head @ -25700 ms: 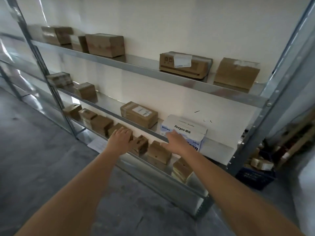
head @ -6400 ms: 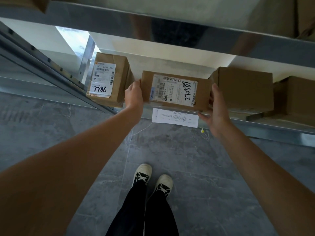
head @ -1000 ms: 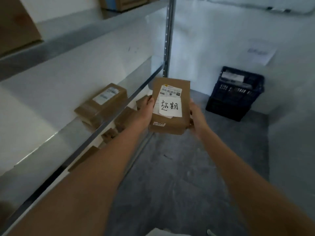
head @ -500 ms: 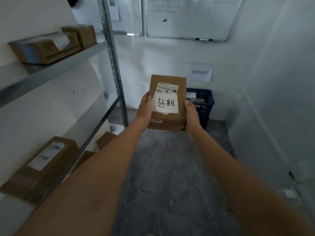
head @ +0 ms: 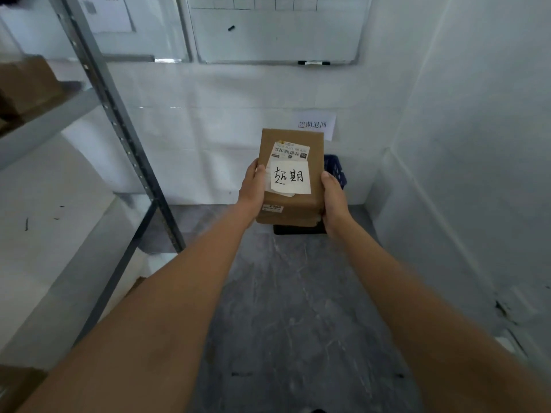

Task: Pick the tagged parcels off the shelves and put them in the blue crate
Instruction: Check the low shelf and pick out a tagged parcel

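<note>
- Two risks stand out from here, as I judge it. The parcel [head: 290, 174] is carried flat between palms pressing on its side edges only, with nothing I can see under it, so if either hand eases off it could slide down and drop to the floor [head: 298, 308] short of the crate.
- The other risk is aim: the blue crate [head: 335, 171] sits on the floor against the far wall and is almost wholly hidden behind the parcel, so letting go too early or off to one side could land the box on the rim or beside it.
- The white tag [head: 290, 177] with handwritten characters looks loosely stuck, one corner lifted over the printed label; a rough drop might peel it off.
- The left hand [head: 253, 189] is closed on the parcel's left edge, thumb lying over the top face and touching the tag's margin.
- The right hand [head: 334, 198] is closed on the right edge, thumb on top, fingers curled under and out of sight.
- The parcel is held in the air at arm's length, in line with the crate and well clear of the metal shelf post [head: 119, 126] to the left.
</note>
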A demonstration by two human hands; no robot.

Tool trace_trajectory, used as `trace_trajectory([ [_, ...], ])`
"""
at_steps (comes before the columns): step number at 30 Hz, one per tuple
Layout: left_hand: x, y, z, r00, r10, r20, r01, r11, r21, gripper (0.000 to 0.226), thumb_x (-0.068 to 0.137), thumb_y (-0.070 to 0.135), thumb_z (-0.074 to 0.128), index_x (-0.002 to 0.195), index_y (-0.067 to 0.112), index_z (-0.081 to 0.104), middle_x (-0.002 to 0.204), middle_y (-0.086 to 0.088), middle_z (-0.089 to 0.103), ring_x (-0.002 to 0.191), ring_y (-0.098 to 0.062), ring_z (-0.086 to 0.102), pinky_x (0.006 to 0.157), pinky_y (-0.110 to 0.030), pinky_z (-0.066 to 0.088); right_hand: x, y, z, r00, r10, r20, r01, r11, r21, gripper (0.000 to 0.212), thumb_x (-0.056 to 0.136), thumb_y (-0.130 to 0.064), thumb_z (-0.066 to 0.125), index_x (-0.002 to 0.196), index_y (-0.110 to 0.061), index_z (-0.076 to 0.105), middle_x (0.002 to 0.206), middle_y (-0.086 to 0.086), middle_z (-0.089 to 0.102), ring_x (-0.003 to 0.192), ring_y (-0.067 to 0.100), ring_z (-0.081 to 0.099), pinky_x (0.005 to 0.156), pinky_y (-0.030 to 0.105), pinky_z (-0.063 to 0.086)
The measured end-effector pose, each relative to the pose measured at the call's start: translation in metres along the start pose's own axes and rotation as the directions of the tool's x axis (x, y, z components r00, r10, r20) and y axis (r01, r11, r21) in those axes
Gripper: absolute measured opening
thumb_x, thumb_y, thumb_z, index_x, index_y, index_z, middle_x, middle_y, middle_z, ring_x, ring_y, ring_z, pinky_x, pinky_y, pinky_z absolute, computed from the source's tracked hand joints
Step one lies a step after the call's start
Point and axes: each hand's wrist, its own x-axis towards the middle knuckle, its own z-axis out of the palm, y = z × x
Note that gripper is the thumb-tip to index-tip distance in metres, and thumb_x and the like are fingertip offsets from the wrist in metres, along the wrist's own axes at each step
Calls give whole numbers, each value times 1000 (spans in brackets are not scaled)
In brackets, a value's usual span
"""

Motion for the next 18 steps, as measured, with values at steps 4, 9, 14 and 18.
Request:
trace_trajectory([
  [4,62,-18,34,998,-69,7,69,997,-30,46,103,36,25,146,22,36,138,-9,54,126,-31,52,107,-48,40,70,9,-12,998,49,-24,-50,997,-53,48,95,-52,44,139,-32,47,131,1,59,118,23,56,104,48,44],
  [9,135,-43,68,975,-221,20,222,969,-105,50,103,44,23,143,21,42,131,-11,61,115,-29,60,91,-38,51,159,16,-23,992,128,-20,-129,984,-119,52,95,-52,44,142,-29,46,137,1,54,124,23,50,109,48,38],
  [14,204,-53,97,959,-284,4,284,956,-74,53,102,50,22,139,21,46,125,-10,64,111,-28,63,96,-43,51,234,20,-31,982,188,16,-184,975,-127,52,96,-51,43,145,-34,41,142,2,50,127,24,48,110,48,38],
  [18,256,-63,121,940,-340,30,342,935,-96,50,102,47,21,119,19,60,90,-3,75,74,-15,73,52,-19,53,292,29,-41,972,235,15,-231,963,-138,49,99,-48,39,146,-33,40,143,1,49,127,23,48,110,46,39],
])
